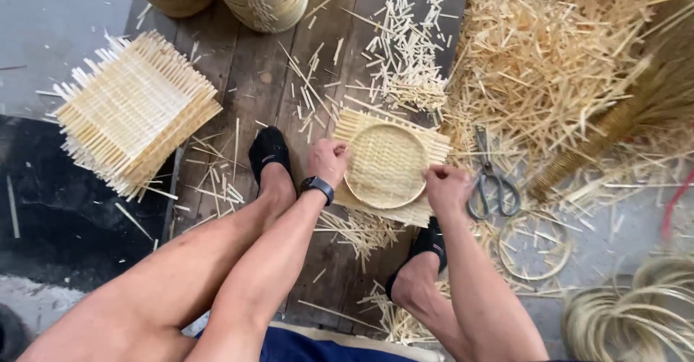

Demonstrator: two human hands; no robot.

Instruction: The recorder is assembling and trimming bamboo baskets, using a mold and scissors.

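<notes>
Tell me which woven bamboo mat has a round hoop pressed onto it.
The single mat between both hands, left hand and right hand, on the boards. The mats in the stack at left carry no hoop.

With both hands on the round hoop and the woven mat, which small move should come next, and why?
Probably the right hand should reach for the scissors beside it. The hoop already sits pressed into the woven mat, both hands grip its rim, the left hand opposite, and strip ends stick out untrimmed around it.
</notes>
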